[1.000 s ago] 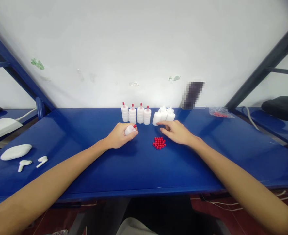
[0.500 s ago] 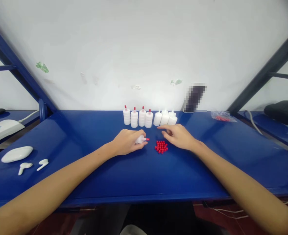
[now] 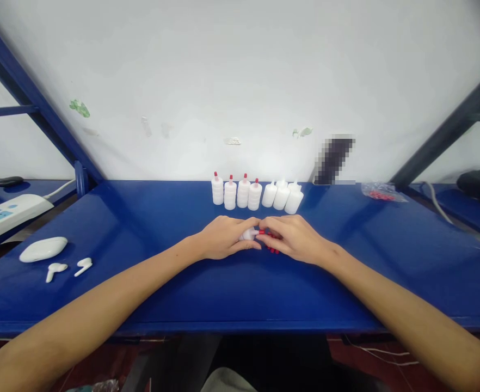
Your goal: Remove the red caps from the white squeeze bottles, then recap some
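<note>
My left hand [image 3: 228, 237] is closed around a white squeeze bottle [image 3: 247, 234] lying on its side, its nozzle pointing right. A red cap [image 3: 261, 232] sits on the nozzle tip. My right hand [image 3: 294, 238] meets it from the right, thumb and forefinger closed about that cap. Loose red caps [image 3: 273, 250] lie on the table, partly hidden under the right hand. Behind the hands stand several white bottles with red caps [image 3: 243, 194]. To their right is a group of white bottles with bare nozzles [image 3: 281, 198].
The blue table [image 3: 207, 296] meets a white wall. On the left lie a white earbud case [image 3: 43, 249], two earbuds [image 3: 84, 265] and a power strip [image 3: 15, 215]. A dark blurred-out device [image 3: 333, 160] leans on the wall. A clear bag with red pieces [image 3: 382, 194] lies at back right.
My right hand has moved from beyond the loose caps onto the red cap on the bottle's nozzle, its fingers closing. The view has shifted slightly, and the hands are now together.
</note>
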`<state>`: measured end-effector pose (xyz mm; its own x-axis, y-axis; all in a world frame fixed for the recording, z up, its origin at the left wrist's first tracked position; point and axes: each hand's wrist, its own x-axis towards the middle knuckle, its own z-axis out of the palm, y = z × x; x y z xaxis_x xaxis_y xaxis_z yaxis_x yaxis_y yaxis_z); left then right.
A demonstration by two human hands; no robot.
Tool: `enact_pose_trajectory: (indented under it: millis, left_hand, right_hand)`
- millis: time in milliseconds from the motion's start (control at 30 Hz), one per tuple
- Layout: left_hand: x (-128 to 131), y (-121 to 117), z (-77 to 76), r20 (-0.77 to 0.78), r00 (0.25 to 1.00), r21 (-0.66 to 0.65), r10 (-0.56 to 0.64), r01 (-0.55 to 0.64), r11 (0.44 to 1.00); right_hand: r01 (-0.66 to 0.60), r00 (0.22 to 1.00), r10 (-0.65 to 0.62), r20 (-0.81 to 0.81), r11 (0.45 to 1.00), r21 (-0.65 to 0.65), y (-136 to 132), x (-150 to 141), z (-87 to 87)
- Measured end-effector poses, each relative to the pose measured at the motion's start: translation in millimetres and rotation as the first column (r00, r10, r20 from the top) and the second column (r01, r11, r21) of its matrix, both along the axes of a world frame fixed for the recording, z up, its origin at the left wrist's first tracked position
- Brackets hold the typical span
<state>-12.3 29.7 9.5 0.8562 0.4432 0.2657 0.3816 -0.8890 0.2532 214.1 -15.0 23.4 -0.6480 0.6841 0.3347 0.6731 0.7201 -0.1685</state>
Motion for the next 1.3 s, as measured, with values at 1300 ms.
enact_pose_trajectory:
  millis: [1300]
  left_hand:
    - [-6.4,1.3,-0.4,-0.027,0.996,0.066,0.08,-0.079,0.995]
  right_hand:
    - [0.291,0.952,-0.219,0.214,0.863,-0.413,19.3,41.9,14.1]
